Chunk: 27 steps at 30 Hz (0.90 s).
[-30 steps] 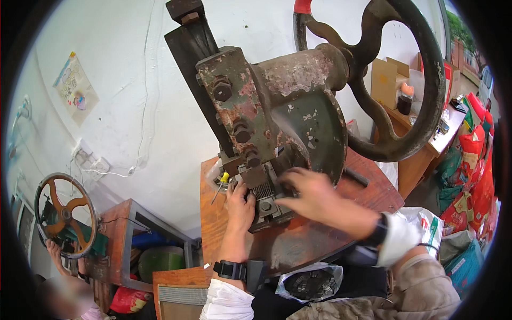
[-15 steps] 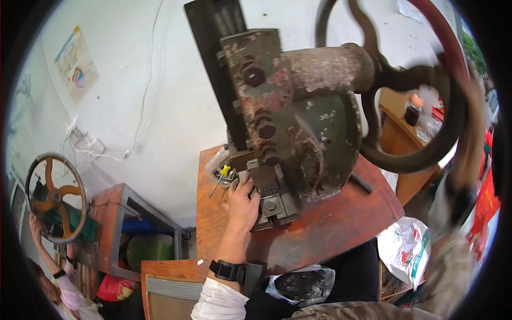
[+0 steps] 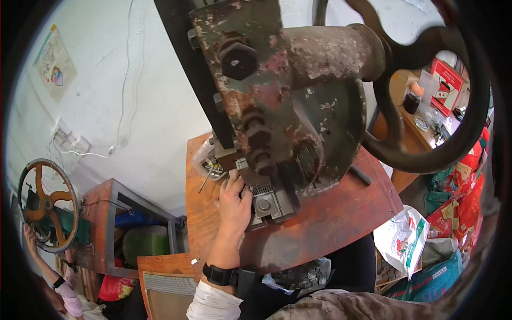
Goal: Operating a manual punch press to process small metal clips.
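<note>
A worn green hand press with chipped paint and large bolts stands on a reddish wooden table. My left hand is at the left side of its metal die, below the ram. Its fingers are bent together against the die; whatever they hold is too small or hidden to make out. A dark handwheel with curved spokes rises at the press's right. My right hand does not show. Beyond my left fingers lie a clear tub of small metal parts and a thin screwdriver.
On my lap rests a plastic bag of dark metal pieces. A white bag hangs right of the table. Another person's hand touches a second handwheel at far left. A red box stands on a desk.
The press looks larger and shifted left as my view moved. The handwheel has turned, and my blurred right arm has left the picture. My left hand stays by the die.
</note>
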{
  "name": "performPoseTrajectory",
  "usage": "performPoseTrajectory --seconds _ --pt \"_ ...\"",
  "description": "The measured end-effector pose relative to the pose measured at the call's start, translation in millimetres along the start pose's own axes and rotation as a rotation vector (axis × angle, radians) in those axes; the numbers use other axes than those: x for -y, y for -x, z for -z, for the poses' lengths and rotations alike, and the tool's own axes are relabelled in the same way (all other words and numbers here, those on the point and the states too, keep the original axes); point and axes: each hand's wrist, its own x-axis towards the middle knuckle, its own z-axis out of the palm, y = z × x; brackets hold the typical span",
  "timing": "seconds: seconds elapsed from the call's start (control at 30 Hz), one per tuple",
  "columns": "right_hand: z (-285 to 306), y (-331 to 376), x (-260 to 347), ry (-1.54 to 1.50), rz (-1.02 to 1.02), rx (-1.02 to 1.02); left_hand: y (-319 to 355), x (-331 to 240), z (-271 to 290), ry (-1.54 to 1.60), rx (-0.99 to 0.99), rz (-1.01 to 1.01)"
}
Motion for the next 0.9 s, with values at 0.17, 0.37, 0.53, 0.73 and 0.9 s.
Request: performPoseTrajectory --seconds 0.17,0.37,0.53,0.73,0.9 --pt "-19 -20 -90 0.032 0.212 -0.464 11 -7 6 -0.075 -0.047 0.120" --pt "-237 -22 -142 0.012 0.467 -1.038 9 3 15 0.059 -0.027 0.155" --pt "-132 37 -125 0.042 0.459 -0.890 10 2 23 0.529 0.093 0.354" --pt "-94 30 -39 0.255 0.747 -0.628 13 -44 26 -0.239 0.044 -0.169" --pt "-31 -59 -18 0.597 1.014 -0.283 10 -44 16 -0.060 -0.095 -0.166"
